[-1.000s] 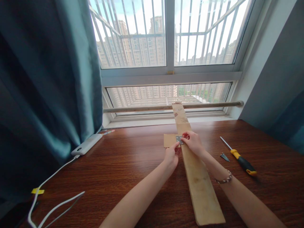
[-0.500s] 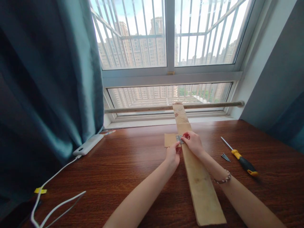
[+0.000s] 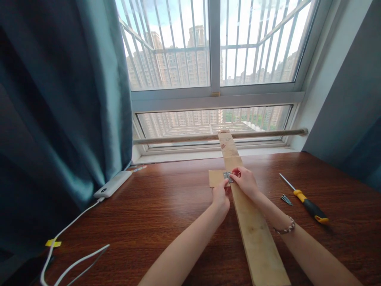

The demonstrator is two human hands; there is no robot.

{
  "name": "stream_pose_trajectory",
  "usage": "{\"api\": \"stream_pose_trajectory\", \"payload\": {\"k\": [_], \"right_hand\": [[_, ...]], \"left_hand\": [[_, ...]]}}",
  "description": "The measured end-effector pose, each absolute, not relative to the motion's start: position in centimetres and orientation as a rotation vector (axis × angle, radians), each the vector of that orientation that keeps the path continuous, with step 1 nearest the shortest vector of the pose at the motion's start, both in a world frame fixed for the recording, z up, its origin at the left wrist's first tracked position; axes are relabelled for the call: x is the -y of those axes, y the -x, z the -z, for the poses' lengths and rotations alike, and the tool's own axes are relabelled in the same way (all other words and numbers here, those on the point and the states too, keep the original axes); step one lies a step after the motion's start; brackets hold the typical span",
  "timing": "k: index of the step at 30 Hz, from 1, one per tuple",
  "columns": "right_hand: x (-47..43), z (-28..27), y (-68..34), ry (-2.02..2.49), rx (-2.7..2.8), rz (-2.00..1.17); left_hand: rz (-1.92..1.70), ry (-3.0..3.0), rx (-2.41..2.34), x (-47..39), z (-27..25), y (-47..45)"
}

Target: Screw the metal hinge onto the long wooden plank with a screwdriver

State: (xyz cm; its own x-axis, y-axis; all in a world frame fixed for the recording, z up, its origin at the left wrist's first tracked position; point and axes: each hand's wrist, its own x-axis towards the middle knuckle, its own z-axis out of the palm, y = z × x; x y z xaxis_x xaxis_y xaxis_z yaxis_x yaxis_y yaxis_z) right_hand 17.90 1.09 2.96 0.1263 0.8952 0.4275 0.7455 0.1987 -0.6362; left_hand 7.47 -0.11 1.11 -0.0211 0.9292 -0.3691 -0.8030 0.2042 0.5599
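Observation:
A long wooden board [image 3: 256,232] runs away from me across the table, its far end close to the window rail. Against its left edge is a small light-brown flat piece [image 3: 215,178], and a metal hinge [image 3: 227,176] spans the two. My left hand [image 3: 220,198] is closed at the near edge of the small piece, its thumb on the hinge. From the right, my right hand [image 3: 244,180] rests over the board and pinches the hinge's right side. Fingers of both hands are partly hidden.
A yellow-and-black screwdriver [image 3: 311,207] and several screws [image 3: 286,199] lie right of the board on the brown table [image 3: 166,222]. At left are a white power bank [image 3: 114,184] with a white cable [image 3: 77,217], and a dark curtain [image 3: 98,87]. A rail [image 3: 178,139] crosses before the window.
The whole view has shifted slightly, so everything appears a little lower and to the right. Both hands keep their place at the hinge.

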Motion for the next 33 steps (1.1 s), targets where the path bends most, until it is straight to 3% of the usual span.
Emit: {"api": "stream_pose_trajectory", "payload": {"k": [5,10,15,22,33], "right_hand": [[-1.0,-3.2,-17.7,1.56,1.655,-0.25],[-0.6,-5.7,-20.4,1.52,1.724,-0.502],[0.7,-7.6,-28.1,2.017,1.946,-0.464],[1.8,-4.8,-34.7,2.515,1.775,-0.579],[0.4,-1.1,-36.1,2.53,1.745,-0.509]], "left_hand": [[-1.376,-0.243,-0.762,0.1,-0.8,-7.2],[-1.384,-0.213,-0.779,0.3,-1.1,-7.2],[-1.376,-0.171,-0.793,0.5,-1.5,-7.1],[-1.372,-0.167,-0.79,0.8,-2.0,-7.0],[-1.363,-0.169,-0.794,1.0,-2.3,-7.0]]}}
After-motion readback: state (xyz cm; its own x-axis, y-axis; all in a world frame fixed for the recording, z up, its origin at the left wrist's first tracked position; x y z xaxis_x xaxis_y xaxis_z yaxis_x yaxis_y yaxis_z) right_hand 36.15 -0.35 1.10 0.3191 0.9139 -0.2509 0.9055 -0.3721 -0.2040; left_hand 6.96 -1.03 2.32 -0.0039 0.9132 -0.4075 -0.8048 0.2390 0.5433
